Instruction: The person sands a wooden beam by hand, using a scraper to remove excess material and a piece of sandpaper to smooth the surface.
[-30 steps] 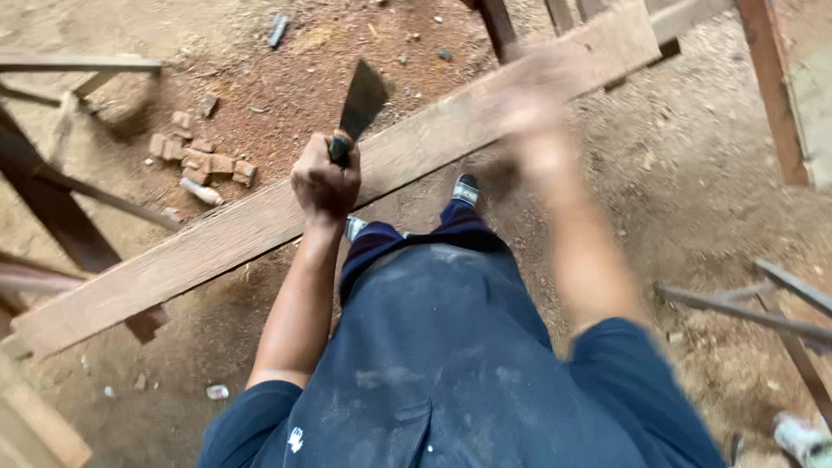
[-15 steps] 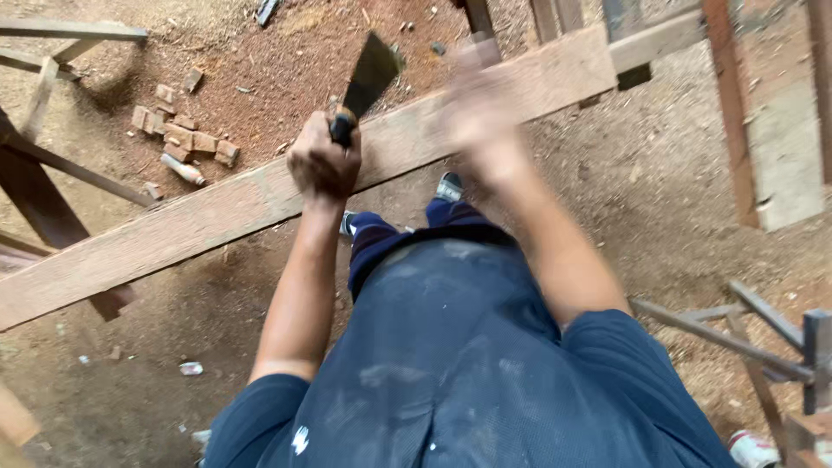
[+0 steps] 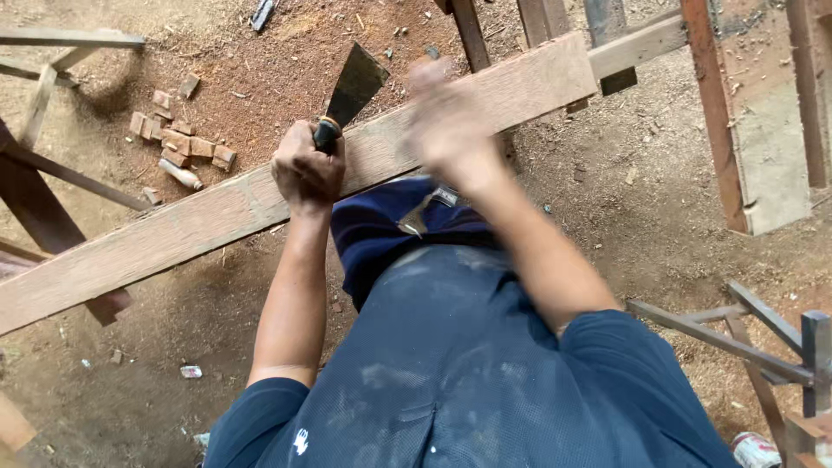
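Now the left hand (image 3: 307,171) is gripping a scraper (image 3: 349,91), blade pointing to one o'clock over the plank (image 3: 217,212); the blurred right hand (image 3: 446,130) is hovering, grip unclear.

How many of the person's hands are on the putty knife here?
1. The left hand grips the putty knife by its handle over the long plank. The right hand is blurred above the plank, off the knife.
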